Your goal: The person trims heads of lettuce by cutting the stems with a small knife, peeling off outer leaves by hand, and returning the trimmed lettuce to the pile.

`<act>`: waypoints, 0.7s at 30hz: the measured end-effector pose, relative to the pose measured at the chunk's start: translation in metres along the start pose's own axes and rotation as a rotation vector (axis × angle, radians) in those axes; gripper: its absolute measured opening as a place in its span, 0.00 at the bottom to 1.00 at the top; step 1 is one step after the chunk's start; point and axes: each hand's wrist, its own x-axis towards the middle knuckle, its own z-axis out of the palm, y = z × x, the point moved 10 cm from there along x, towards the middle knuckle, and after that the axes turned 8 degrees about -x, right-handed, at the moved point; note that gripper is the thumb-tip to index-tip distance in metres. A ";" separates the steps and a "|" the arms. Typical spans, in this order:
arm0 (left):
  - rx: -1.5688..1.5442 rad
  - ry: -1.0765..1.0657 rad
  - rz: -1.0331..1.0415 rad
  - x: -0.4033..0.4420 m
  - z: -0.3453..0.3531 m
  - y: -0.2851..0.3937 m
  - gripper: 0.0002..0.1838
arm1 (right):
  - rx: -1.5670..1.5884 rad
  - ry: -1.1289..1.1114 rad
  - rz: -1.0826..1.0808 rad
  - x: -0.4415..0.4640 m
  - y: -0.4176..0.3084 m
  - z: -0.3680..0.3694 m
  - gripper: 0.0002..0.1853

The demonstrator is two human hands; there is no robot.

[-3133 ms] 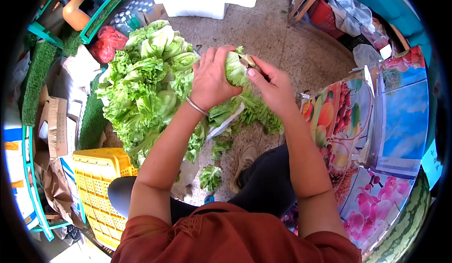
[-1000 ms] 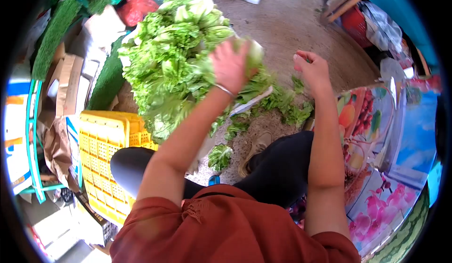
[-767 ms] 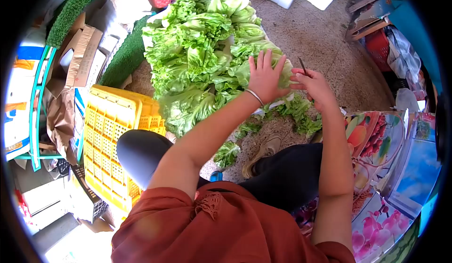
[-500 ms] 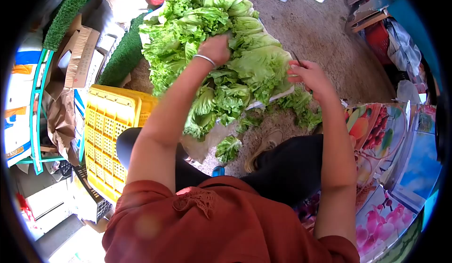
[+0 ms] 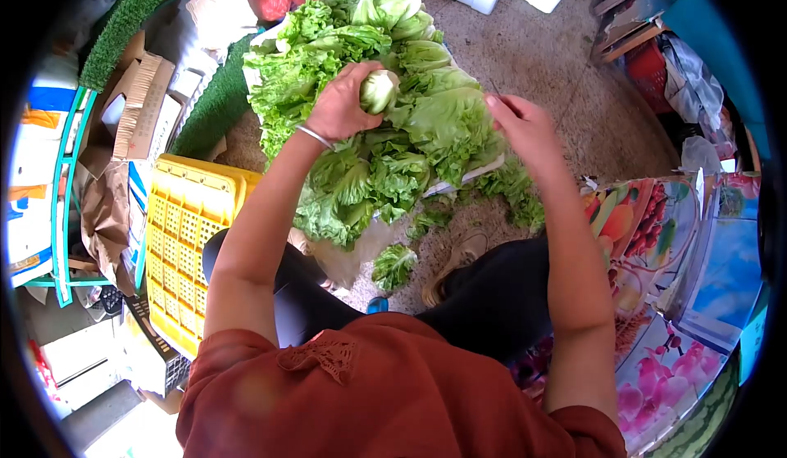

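Green lettuce head (image 5: 380, 91) in left hand (image 5: 340, 107)

Head view: the hand curls around its pale end, over the lettuce pile (image 5: 443, 122). Right hand (image 5: 529, 133), half-curled, is beside the pile; whether it holds anything is unclear. Yellow crate (image 5: 184, 233) stands left; loose leaf (image 5: 395, 266) lies on the floor (image 5: 533, 48).

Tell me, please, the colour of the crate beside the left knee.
The crate is yellow; it shows best in the head view.
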 end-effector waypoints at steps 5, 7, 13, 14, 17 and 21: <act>-0.239 0.102 0.228 -0.002 -0.021 0.078 0.37 | 0.293 0.064 -0.231 -0.030 -0.074 0.016 0.24; -0.390 0.082 0.228 -0.001 -0.022 0.099 0.37 | 0.350 0.089 -0.250 -0.034 -0.081 0.015 0.27; -0.413 0.059 0.210 0.000 -0.016 0.123 0.37 | 0.366 0.073 -0.401 -0.039 -0.093 0.008 0.28; -0.407 0.056 0.204 0.001 -0.016 0.124 0.37 | 0.367 0.074 -0.402 -0.040 -0.094 0.007 0.28; -0.380 0.066 0.260 0.001 -0.015 0.131 0.37 | 0.393 0.081 -0.430 -0.043 -0.094 0.003 0.28; -0.300 0.060 0.307 0.004 -0.010 0.136 0.38 | 0.358 0.059 -0.388 -0.039 -0.081 -0.001 0.27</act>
